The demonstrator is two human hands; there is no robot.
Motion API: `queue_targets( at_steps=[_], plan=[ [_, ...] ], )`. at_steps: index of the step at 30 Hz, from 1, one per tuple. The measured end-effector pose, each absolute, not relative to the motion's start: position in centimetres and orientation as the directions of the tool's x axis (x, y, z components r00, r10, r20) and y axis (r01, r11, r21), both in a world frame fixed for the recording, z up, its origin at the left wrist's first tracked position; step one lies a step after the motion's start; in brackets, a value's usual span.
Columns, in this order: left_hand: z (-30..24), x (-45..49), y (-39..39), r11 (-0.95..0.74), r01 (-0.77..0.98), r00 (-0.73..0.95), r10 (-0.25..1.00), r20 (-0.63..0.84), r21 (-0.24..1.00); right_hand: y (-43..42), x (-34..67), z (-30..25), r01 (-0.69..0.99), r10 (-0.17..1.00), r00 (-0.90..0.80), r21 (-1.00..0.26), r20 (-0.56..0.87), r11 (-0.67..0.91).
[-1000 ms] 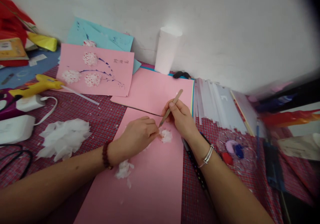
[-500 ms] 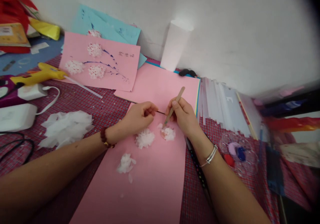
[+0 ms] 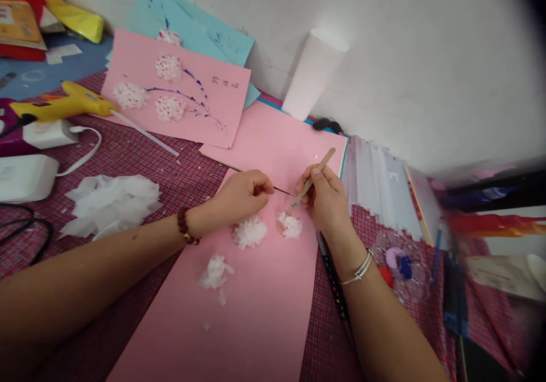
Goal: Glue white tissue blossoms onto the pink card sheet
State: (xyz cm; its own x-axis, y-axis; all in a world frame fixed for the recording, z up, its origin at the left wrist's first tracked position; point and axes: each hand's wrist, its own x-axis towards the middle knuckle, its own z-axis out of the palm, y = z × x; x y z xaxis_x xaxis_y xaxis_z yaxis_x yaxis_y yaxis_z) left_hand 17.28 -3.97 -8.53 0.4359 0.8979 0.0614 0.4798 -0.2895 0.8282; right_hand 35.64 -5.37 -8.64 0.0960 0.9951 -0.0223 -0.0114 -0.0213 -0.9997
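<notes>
My right hand (image 3: 326,197) grips beige tweezers (image 3: 313,180) in a pinch. Their narrow tip points down beside a small white paper flower (image 3: 289,225) with some pink in it. My left hand (image 3: 245,194) is curled closed over the pink sheet (image 3: 239,325); what its fingers hold, if anything, is hidden. Just below that hand sits a fuller white paper flower (image 3: 249,232). Nearer to me lies a looser bunch of white petals (image 3: 216,272), with a stray petal beneath it. Between the hands runs a thin dark line across the paper.
A pile of white tissue pieces (image 3: 113,203) lies at left, near a yellow glue gun (image 3: 63,103) and a white power adapter (image 3: 29,177). Finished pink and blue cards (image 3: 179,75) lean behind. White paper strips (image 3: 379,183) and a clear dish with coloured lumps (image 3: 398,265) are at right.
The tweezers' tip has lifted from the pinkish-white flower and moved slightly right with my right hand. My left hand stays curled in nearly the same place. The view has tilted a little.
</notes>
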Motion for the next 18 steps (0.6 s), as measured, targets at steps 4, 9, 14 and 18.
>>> queue_targets(
  at_steps=[4,9,14,18],
  plan=[
    [-8.47,17.32,-4.05,-0.299,0.476,0.458,0.887,0.058,0.827,-5.55,35.49,-8.68,-0.035,0.998,0.066,-0.999,-0.005,-0.003],
    [-8.44,17.33,-4.06,-0.298,0.483,0.454,0.889,0.055,0.823,-5.85,35.27,-8.49,0.047,0.998,0.053,-0.999,0.025,0.023],
    [-8.76,17.33,-3.98,-0.289,0.481,0.447,0.893,0.052,0.828,-5.96,35.55,-8.46,0.011,0.987,0.156,-0.999,0.049,0.048],
    [-8.69,17.27,-3.97,-0.272,0.471,0.445,0.894,0.040,0.839,-6.00,35.64,-8.44,-0.059,0.989,0.142,-0.997,0.048,0.057]
  ],
)
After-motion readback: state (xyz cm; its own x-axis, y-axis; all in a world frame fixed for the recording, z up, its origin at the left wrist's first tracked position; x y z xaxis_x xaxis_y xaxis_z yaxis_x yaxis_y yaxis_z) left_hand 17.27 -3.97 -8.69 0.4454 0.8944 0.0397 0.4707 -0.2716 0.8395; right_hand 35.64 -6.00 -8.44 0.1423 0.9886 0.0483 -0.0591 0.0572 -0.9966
